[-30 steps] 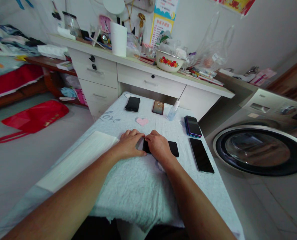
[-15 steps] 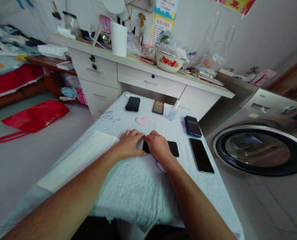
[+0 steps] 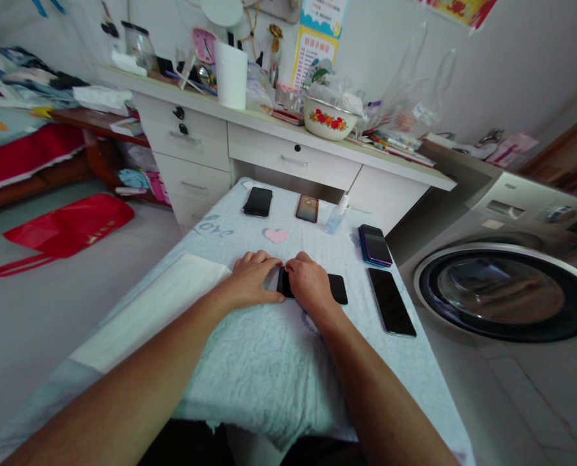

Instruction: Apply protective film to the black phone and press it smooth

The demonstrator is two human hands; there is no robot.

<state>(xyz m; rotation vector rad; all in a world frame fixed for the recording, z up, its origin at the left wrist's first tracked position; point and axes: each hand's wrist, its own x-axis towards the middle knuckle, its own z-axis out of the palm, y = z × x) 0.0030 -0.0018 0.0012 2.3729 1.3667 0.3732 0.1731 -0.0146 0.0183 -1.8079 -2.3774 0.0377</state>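
A black phone (image 3: 337, 288) lies flat, its long side across the cloth-covered table (image 3: 249, 362). My left hand (image 3: 255, 279) rests at its left end, thumb and fingers spread around that edge. Over the middle of the phone is my right hand (image 3: 309, 282), fingers curled together on the screen; whatever they may pinch is hidden. Right of it lie a larger black phone (image 3: 392, 302) and a stack of phones (image 3: 375, 245). Farther back are another dark phone (image 3: 258, 202), a small brown-gold phone (image 3: 307, 209) and a clear spray bottle (image 3: 337, 215).
A folded white cloth or paper (image 3: 157, 307) lies along the table's left side. Behind stands a white desk (image 3: 269, 145) with a flowered bowl (image 3: 331, 119). A washing machine (image 3: 511, 259) is at the right, and a red bag (image 3: 69, 226) on the floor at the left.
My right hand has shifted slightly to the right along the phone, showing a bit more of its left part. My left hand has stayed in place.
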